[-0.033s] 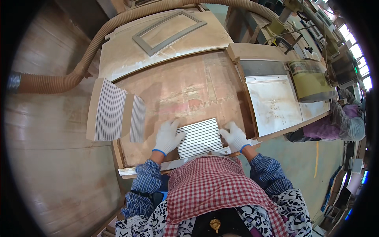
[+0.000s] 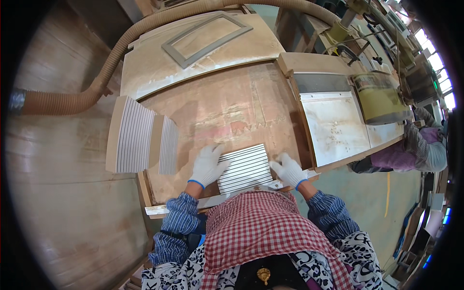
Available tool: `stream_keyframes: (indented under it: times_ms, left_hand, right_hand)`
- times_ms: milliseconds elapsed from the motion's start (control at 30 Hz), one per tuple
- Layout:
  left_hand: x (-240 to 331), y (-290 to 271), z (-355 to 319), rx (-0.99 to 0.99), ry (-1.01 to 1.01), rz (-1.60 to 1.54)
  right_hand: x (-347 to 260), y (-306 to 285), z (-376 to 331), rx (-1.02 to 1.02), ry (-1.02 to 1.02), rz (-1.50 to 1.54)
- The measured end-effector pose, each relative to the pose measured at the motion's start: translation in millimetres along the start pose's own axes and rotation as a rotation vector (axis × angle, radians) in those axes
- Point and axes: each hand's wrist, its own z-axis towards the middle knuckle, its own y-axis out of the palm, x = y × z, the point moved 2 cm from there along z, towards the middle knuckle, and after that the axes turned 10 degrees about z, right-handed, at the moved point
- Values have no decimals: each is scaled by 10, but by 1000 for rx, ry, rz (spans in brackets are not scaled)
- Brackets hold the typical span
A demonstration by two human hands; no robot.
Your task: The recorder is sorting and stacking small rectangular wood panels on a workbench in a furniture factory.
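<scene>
A stack of thin white boards (image 2: 245, 166) with dark lines between them lies at the near edge of the worktable, close to my apron. My left hand (image 2: 209, 166), in a white knit glove with a blue cuff, rests at the stack's left side. Its fingers are spread, and the thumb reaches the stack's edge. On the other side, my right hand (image 2: 289, 170), gloved alike, has its fingers apart beside the right edge. Neither hand is wrapped around the boards. Two taller stacks of similar boards, one larger (image 2: 133, 137) and one smaller (image 2: 168, 145), stand at the table's left.
A brown ribbed hose (image 2: 113, 60) curves around the far left. A grey rectangular frame (image 2: 208, 38) lies on the raised far board (image 2: 159, 72). To the right is a machine with a yellow-green housing (image 2: 382, 99) and pale bed (image 2: 333, 125). Another person (image 2: 401, 150) is at far right.
Both hands have shifted very slightly, the left a little to the right and upward. The stacks stay where they were.
</scene>
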Motion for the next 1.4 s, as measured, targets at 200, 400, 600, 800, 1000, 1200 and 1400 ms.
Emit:
stream_keyframes:
  times_ms: [200, 400, 600, 800, 1000, 1200, 1400]
  left_hand:
    - [167, 251, 329, -259, 149, -178]
    - [104, 270, 318, -187, 153, -200]
    - [-173, 69, 203, -115, -99, -288]
    - [-448, 67, 15, 2, -401, -470]
    - [-345, 145, -146, 214, -308, -326]
    - [192, -347, -237, 234, -149, -174]
    - [577, -239, -161, 340, -105, -217]
  right_hand:
    - [222, 215, -310, -212, 309, 405]
    - [330, 468, -213, -199, 344, 1333]
    - [185, 735, 189, -49, 101, 1232]
    - [-179, 858, 758, -47, -110, 1052]
    - [-231, 837, 752, -52, -315, 833]
    - [-152, 688, 606, -73, -259, 902]
    - [-38, 654, 530, -79, -166, 719]
